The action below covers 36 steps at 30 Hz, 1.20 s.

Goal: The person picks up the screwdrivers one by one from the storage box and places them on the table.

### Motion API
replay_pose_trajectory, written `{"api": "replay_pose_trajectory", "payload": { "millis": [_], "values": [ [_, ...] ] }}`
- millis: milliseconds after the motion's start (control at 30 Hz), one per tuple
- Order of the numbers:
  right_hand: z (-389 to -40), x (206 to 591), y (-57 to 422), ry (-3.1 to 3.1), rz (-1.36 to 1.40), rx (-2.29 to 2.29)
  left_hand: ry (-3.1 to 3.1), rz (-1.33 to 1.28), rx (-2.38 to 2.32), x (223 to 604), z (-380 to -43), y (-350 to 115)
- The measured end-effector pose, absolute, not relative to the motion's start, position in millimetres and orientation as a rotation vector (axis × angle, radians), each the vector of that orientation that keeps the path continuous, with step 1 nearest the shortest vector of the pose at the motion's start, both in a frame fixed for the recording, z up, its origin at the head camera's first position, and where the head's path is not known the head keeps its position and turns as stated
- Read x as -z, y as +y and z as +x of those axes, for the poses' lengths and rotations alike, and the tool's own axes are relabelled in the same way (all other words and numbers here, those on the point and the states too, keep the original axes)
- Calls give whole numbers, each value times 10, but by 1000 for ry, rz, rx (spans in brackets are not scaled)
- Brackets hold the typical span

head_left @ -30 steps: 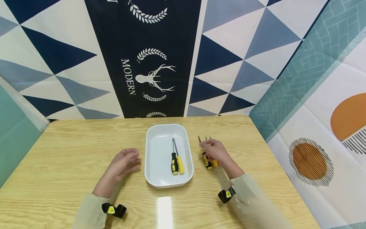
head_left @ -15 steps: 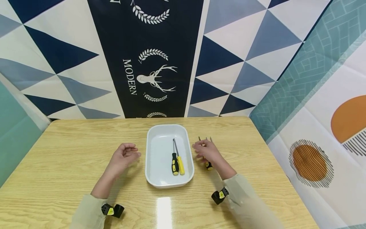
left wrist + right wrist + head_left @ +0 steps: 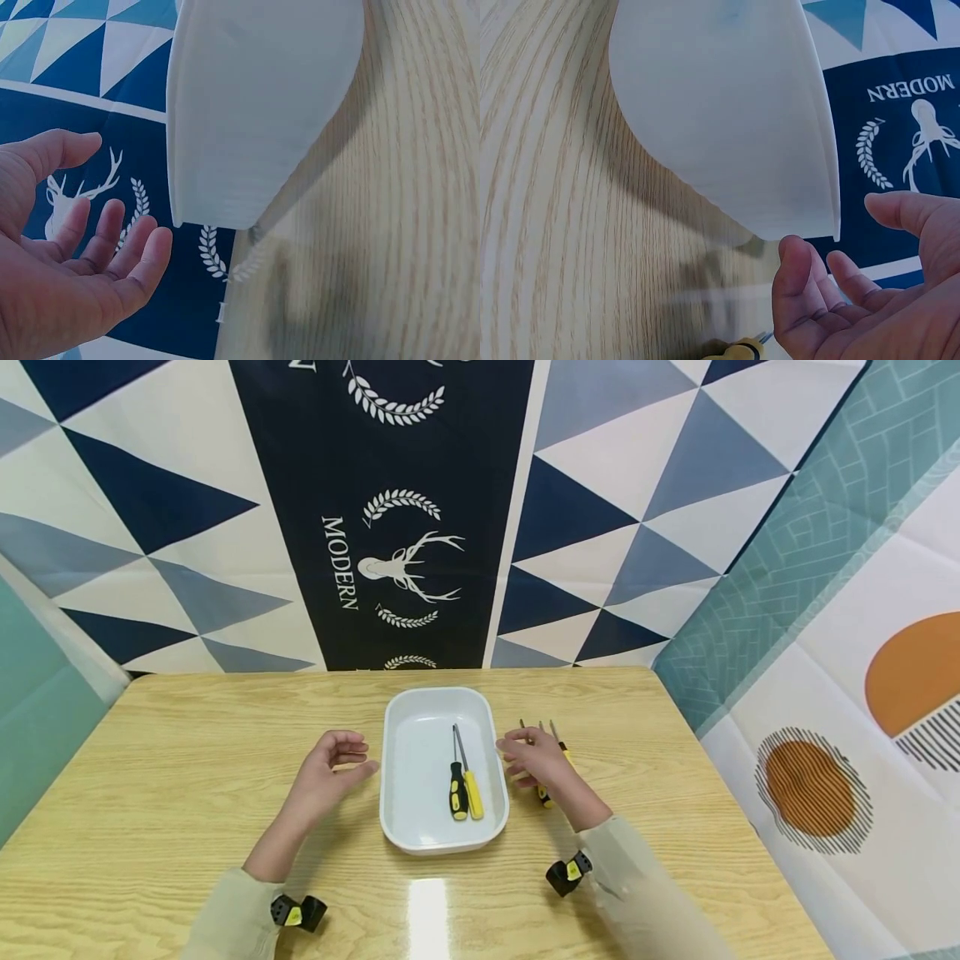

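A white tray stands mid-table with two screwdrivers lying in it: one with a black-and-yellow handle, one with a yellow handle. My left hand hovers just left of the tray, fingers loosely bent and holding nothing. In the left wrist view the tray's wall is close to the fingertips but apart from them. On the other side, my right hand is beside the tray's right rim, fingers relaxed with nothing in them. Whether its fingertips touch the rim I cannot tell.
Several more screwdrivers lie on the wooden table right of the tray, partly hidden beneath the right hand. A patterned cloth wall rises behind the table's far edge. Both wrists wear small black cameras.
My right hand has moved left from above the loose screwdrivers to the tray's right side. My left hand has shifted slightly toward the tray. The screwdrivers in the tray have stayed put.
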State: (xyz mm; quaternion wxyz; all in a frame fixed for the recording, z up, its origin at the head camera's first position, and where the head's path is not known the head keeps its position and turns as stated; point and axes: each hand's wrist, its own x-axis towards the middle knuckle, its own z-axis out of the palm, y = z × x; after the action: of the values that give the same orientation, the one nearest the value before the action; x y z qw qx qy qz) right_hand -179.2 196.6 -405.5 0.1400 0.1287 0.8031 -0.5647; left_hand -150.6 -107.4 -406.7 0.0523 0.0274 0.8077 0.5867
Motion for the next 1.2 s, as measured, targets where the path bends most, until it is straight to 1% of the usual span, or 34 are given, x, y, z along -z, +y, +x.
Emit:
{"api": "replay_pose_trajectory", "payload": {
  "millis": [500,900,1200],
  "values": [
    [-1804,4050,1898,2307,388,1622,2453,77,-1833,3969,-1519,-939],
    [-1823,4084,1814,2331,426,1539,2419,92,-1869,3982,-1549,-817],
    [-1816,4077,1803,2331,417,1550,2415,114,-1818,3941,-1526,-703]
  ]
}}
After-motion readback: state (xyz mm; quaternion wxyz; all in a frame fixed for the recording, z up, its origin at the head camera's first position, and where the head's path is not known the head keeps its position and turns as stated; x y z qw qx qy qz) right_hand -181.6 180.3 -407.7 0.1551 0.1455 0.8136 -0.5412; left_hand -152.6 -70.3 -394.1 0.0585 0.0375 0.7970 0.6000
